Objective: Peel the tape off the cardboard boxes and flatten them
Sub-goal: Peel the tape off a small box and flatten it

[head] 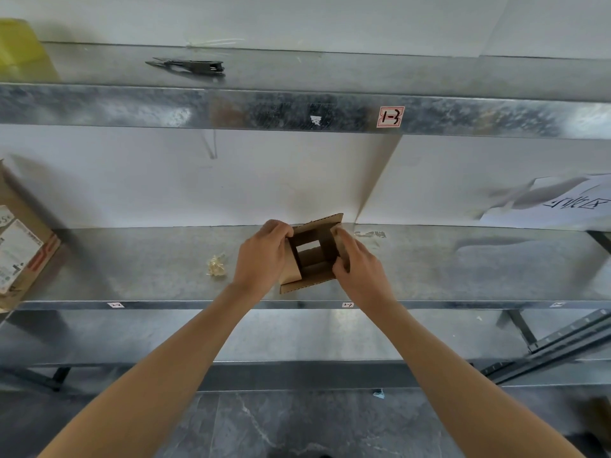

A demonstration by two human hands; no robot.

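A small brown cardboard box (312, 259) stands on the middle metal shelf (132, 266), its flaps open so I look into its dark inside. My left hand (263, 256) grips the box's left wall, fingers curled over the upper edge. My right hand (358, 262) holds the right wall, thumb on the near inner side and fingers along the outside. A crumpled ball of clear peeled tape (216, 266) lies on the shelf just left of my left hand. A scrap of tape (370, 234) lies behind the box on the right.
A larger labelled cardboard box (20, 246) sits at the shelf's left end. White printed paper (558, 203) lies at the right. Black scissors or pliers (188, 66) and a yellow container (20, 49) rest on the upper shelf. A lower shelf and grey floor lie below.
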